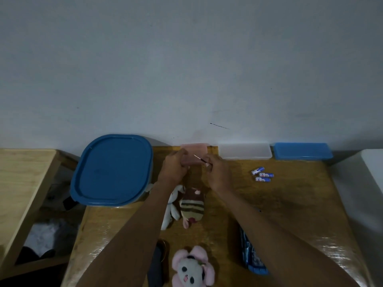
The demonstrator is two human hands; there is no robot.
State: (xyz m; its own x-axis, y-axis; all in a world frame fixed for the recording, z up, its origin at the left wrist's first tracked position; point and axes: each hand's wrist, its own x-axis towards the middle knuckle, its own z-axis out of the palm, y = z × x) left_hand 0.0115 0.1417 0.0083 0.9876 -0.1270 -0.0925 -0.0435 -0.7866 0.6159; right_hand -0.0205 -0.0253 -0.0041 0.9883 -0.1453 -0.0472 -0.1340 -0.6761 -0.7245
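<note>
Thin tool pinched in right hand, tip toward pink box gripped by left hand, far edge of table.

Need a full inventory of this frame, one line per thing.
thin tool: 1, dark, pinched in right hand
pink box: 1, pink, at wall behind hands
clear box: 1, clear, right of pink box
blue box: 1, blue, far right at wall
tub: 1, blue lid, table's left
batteries: 3, blue-white, right of hands
plush toys: 3, white, striped, pink; between forearms
packet: 1, blue, under right forearm
table: 1, wood
left hand: 1, curled, contents hidden
right hand: 1, pinches thin tool
</note>
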